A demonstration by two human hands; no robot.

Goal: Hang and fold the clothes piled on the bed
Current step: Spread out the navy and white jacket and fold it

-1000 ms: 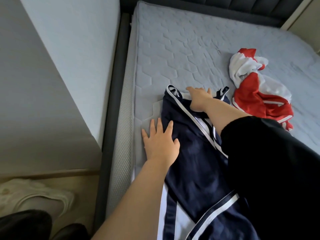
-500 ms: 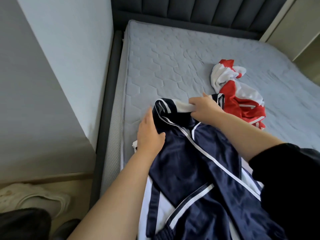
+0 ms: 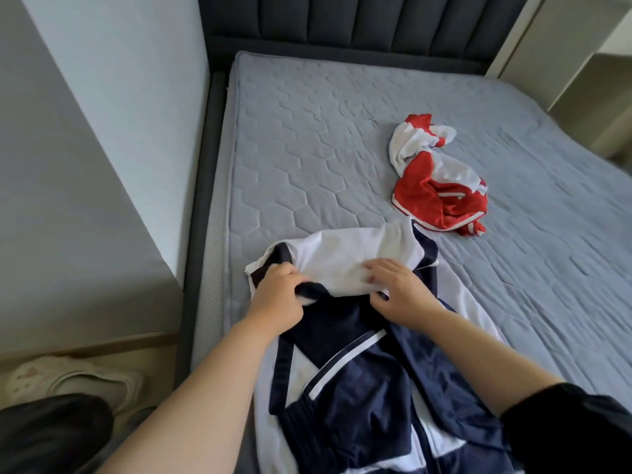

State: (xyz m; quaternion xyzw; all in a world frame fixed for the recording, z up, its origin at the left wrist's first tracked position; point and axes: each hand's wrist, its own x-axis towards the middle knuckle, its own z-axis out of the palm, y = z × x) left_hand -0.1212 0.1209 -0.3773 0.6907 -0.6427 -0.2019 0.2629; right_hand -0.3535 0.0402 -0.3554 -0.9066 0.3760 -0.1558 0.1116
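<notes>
A navy-and-white shiny sports garment (image 3: 359, 381) lies spread on the near left part of the grey quilted mattress (image 3: 307, 148) of the bed, close to its left edge, with its white upper panel turned towards the dark padded headboard (image 3: 342, 22). The left hand (image 3: 273, 299) is closed in a fist round the garment's dark navy edge at the top left, the fingers curled tight over the cloth. The right hand (image 3: 400, 295) rests just beside it on the white panel, its fingers bent down onto the fabric and its thumb tucked against a fold, so that it pinches the white cloth. The two hands are near each other but apart. A black sleeve (image 3: 564, 436) covers the right upper arm; both forearms are bare. Farther back and to the right, clear of the navy garment's corner, a crumpled red-and-white garment (image 3: 441, 189) sits on the mattress. On the floor at the left, beside the dark bed frame (image 3: 201, 200), lies a pale shoe (image 3: 75, 381).
</notes>
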